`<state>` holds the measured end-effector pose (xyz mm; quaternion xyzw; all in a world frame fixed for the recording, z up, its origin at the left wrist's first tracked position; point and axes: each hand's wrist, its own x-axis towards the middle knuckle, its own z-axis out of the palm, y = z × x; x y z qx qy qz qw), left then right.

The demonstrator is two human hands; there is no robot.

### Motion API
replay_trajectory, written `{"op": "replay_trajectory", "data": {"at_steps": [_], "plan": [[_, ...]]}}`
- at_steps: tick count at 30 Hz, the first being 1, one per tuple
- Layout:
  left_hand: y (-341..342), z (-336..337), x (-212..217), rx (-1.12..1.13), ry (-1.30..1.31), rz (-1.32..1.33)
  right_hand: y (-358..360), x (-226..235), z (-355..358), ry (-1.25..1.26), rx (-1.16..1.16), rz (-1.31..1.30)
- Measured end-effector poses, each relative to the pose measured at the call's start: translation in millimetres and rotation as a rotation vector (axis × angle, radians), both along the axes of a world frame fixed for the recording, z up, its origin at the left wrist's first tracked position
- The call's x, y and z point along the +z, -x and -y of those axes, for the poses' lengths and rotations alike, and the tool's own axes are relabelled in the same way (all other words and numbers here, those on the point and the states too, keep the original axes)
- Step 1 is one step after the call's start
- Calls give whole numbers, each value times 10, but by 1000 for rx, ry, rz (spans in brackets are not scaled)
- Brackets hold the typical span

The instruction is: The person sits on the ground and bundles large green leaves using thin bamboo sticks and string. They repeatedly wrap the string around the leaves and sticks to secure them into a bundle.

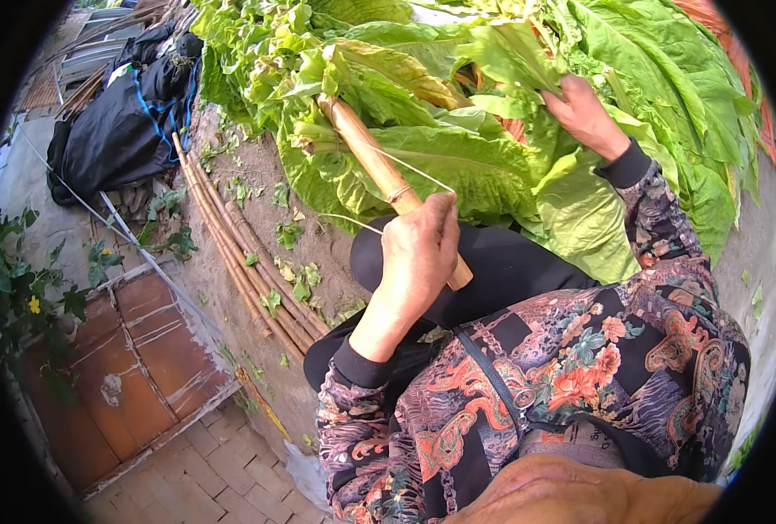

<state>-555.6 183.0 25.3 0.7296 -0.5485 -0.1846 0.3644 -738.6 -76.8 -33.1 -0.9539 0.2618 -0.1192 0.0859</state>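
My left hand is closed round the near end of a bamboo pole, which slants up and away to the left. White string runs taut beside the pole and loops near my fist. At the pole's far part, a thick bunch of green tobacco leaves hangs with its stem ends gathered close to it. My right hand is at the right, over the leaf pile, with its fingers closed on a broad tobacco leaf. Other large leaves lie beneath and beyond it, some yellowing.
Several thin bamboo poles lie on the dirt ground to the left, among leaf scraps. Beyond them are a black tarp bundle with blue cord, a rusty brown metal panel, and a vine. Reddish strands show at the far right.
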Motion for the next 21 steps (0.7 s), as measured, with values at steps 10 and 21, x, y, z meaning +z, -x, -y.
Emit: {"op": "replay_trajectory", "data": {"at_steps": [10, 21], "plan": [[-595, -160, 809, 102, 73, -363, -1296, 265, -56, -57, 16, -96], [-197, -179, 296, -30, 31, -294, -916, 618, -48, 406, 76, 401]]}}
